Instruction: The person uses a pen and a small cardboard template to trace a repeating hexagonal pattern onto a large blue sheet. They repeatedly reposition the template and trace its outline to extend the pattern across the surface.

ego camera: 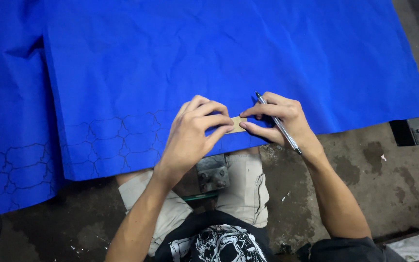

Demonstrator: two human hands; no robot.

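both forearms bare, reaching forward and converging at centre. left hand [196,127] palm down, fingers curled, fingertips pressed flat and pointing right. right hand [280,121] knuckles up, thumb and index pinched toward the left fingertips, wrist bent slightly inward. fingertips of the two hands nearly touching, both hands low on the surface

Dirty grey floor [364,170] with dark spots, big blue cloth [219,53] spread flat on it, black drawn shapes along the cloth's near edge
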